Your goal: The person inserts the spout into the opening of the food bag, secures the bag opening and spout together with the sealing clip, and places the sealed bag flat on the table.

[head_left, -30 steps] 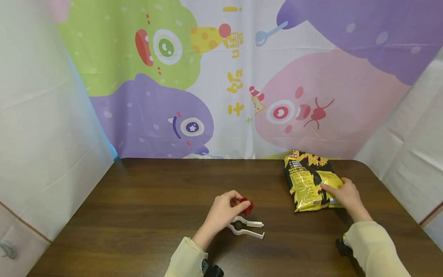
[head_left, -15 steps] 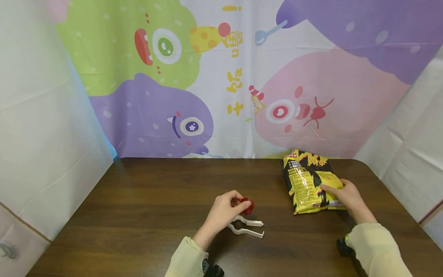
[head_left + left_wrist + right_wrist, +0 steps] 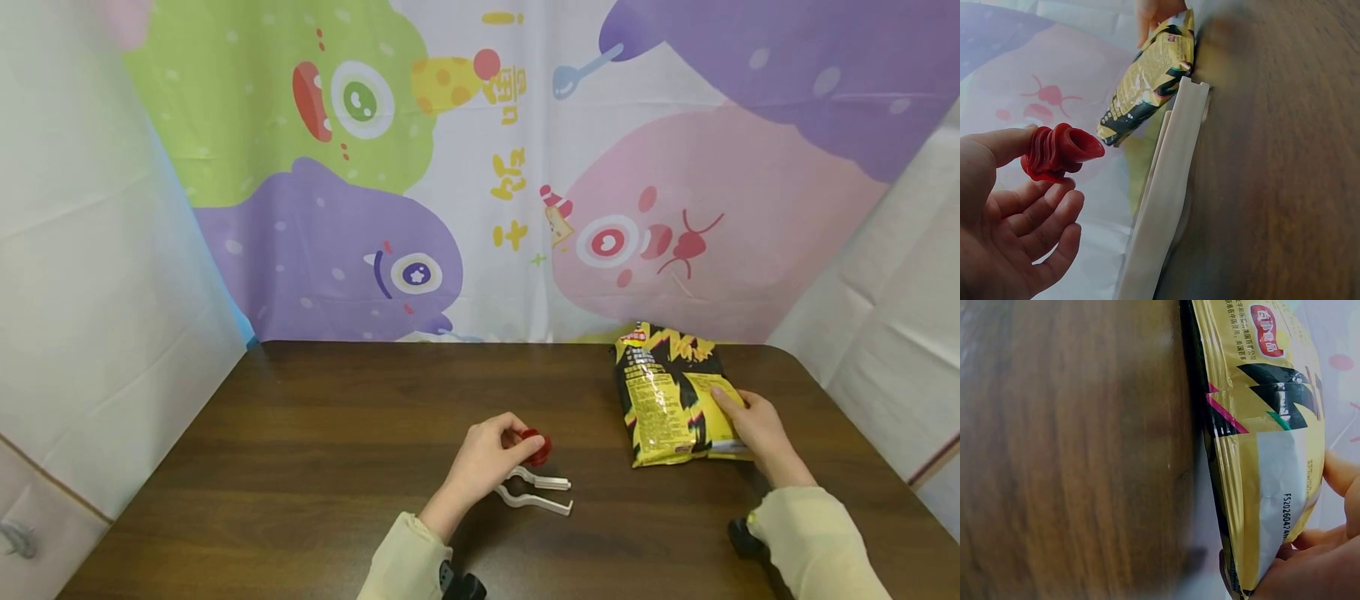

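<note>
A red ribbed plastic spout (image 3: 1060,152) with an open slanted mouth is pinched between the thumb and fingers of my left hand (image 3: 483,458). Just below that hand, a white bag clip (image 3: 536,504) lies spread apart on the table; its hinge end is partly hidden by the hand. In the left wrist view the clip (image 3: 1166,194) looms large beside the spout. Over on the right, my right hand (image 3: 765,433) grips the near right side of a yellow and black snack bag (image 3: 667,400), thumb on top. Its other fingers are mostly hidden behind the bag.
The dark wooden table (image 3: 300,467) runs back to a cartoon-printed cloth (image 3: 502,292), which the bag's far end nearly meets. White cloth walls (image 3: 112,292) stand at both sides. Black wrist cameras (image 3: 461,583) sit at the sleeves.
The bag has shifted slightly toward me, and my right thumb has moved a little to the right across it. My left hand, the red spout and the clip stay in place.
</note>
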Available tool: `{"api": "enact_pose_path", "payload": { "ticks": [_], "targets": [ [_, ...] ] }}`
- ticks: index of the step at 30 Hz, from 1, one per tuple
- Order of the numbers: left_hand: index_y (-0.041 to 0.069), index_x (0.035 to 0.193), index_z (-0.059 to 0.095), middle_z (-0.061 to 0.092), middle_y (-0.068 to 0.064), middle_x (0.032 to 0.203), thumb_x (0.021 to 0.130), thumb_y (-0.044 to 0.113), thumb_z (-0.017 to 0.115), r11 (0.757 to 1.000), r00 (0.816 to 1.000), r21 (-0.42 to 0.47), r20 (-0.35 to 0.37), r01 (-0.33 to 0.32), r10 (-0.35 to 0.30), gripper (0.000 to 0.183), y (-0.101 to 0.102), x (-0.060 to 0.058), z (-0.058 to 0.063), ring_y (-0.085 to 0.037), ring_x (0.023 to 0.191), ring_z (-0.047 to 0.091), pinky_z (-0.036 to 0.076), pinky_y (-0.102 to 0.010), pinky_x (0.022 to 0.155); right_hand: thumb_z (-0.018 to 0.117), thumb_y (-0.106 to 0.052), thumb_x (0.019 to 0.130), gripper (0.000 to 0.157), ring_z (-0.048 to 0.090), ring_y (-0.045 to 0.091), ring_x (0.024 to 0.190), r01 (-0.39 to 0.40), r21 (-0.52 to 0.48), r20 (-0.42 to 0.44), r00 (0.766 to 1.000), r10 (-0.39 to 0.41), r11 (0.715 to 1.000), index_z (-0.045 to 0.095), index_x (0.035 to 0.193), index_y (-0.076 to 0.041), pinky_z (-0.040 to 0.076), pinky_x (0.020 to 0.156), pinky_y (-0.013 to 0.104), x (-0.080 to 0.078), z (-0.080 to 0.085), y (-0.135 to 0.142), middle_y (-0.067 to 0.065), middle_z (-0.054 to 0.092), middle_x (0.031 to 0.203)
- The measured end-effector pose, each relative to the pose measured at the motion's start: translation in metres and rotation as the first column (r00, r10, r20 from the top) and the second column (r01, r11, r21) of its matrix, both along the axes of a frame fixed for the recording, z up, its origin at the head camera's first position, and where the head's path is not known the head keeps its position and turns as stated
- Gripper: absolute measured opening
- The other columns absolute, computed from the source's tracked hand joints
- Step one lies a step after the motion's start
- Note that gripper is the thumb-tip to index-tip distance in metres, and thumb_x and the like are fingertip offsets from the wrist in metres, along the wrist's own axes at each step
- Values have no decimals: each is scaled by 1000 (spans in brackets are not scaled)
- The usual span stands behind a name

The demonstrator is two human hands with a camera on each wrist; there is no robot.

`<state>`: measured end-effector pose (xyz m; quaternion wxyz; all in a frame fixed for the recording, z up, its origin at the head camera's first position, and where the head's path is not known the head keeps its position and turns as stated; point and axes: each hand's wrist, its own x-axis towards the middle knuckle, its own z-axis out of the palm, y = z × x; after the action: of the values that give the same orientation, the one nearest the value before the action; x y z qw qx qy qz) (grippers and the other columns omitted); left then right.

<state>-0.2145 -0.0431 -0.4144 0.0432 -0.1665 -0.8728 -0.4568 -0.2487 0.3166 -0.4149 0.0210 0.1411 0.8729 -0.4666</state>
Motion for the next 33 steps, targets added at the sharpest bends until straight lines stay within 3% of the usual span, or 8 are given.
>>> {"api": "enact_pose_path", "payload": {
  "ticks": [6,13,18,33],
  "targets": [
    [17,77,59,56,9,64,74,41,61,1000,1000,9,2,-4,3,24,1,0,1,-4,58,51,40,-20,54,32,-56,82,86,46,25,86,-35,-21,-7,999,34,999,13,128,15,39,57,18,0,0,0,30,33,117],
    [17,77,59,57,8,64,74,41,60,1000,1000,6,4,-5,5,24,0,1,1,-4,58,51,40,-20,54,36,-52,83,84,48,15,77,-55,-63,1,998,55,997,12,128,15,43,59,21,2,0,1,28,34,115],
    [17,77,59,56,8,64,74,41,60,1000,1000,10,7,-11,11,24,2,-1,1,-4,58,51,40,-20,54,36,-50,84,82,46,18,80,-53,-36,-1,999,53,998,14,127,16,41,59,19,4,1,0,29,33,116],
    [16,77,59,56,8,64,75,40,60,999,1000,24,14,-23,23,24,14,-3,-4,-4,58,50,40,-20,54,37,-48,85,84,48,6,74,-123,-48,-18,992,122,991,8,126,19,41,58,16,2,1,6,32,31,118]
  ]
}}
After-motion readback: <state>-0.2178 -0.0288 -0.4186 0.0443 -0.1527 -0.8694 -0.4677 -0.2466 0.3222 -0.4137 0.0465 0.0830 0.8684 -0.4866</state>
